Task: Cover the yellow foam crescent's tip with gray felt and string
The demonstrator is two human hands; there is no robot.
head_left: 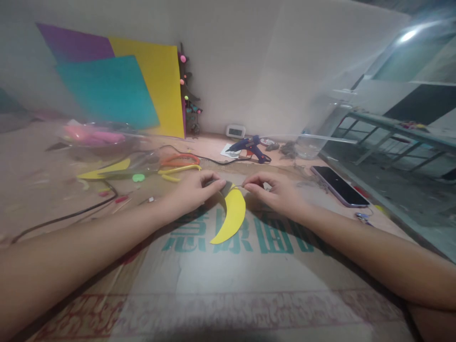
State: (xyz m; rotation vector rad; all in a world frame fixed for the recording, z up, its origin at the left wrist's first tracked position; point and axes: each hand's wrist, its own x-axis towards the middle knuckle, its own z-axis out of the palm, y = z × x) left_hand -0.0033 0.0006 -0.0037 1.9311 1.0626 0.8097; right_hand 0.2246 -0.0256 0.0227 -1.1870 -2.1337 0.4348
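- The printed cardboard (213, 273) lies nearest, under both forearms.
- On it rests the yellow crescent (235, 213), between the hands, its pointed tip towards the person and its broad end at the fingertips.
- The person's left hand (192, 190) grasps a small dark piece (227, 188) between thumb and forefinger, at the crescent's broad end.
- The right hand (276, 192) pinches a thin strand (237, 186) that appears to cross that same end; it is too small and blurred to tell whether it is attached.
- Should the hands pull unevenly, the strand could slip or the crescent swing askew, since no finger presses on its lower part. A hard tug might also crease it, if it is as thin as it looks.
- Left of the hands lie orange scissor handles (183, 155); a forearm sweeping that way could knock them.
- A phone (340, 186) lies to the right.
- Beyond, the glue gun (249, 144) rests near a small clock (235, 131); if hot, it could burn a reaching hand.
- Coloured sheets (107, 90) stand at the wall.
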